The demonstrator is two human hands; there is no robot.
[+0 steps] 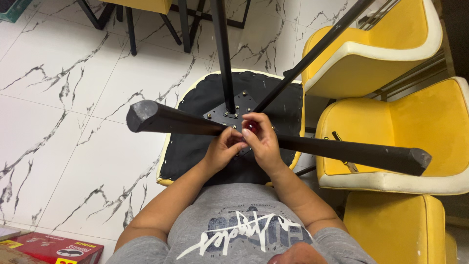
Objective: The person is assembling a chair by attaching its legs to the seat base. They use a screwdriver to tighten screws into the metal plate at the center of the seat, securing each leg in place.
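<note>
Pinching a red-handled screwdriver [251, 127], right hand [265, 143] hides its tip; left hand [223, 149] fingers curl against it, over the mounting plate [229, 113] on the upturned chair [195, 146]. Leg tops cropped. Yellow seats [391, 142] crowd the plate's right; bare floor [73, 98] left.

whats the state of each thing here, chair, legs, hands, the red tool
upside-down yellow chair with black underside: inverted, on the floor
black chair legs: attached, sticking up
red-handled tool: held at the mounting plate
left hand: closed beside the tool
right hand: grip closed on the tool
stacked yellow chairs: upright, without legs
</note>
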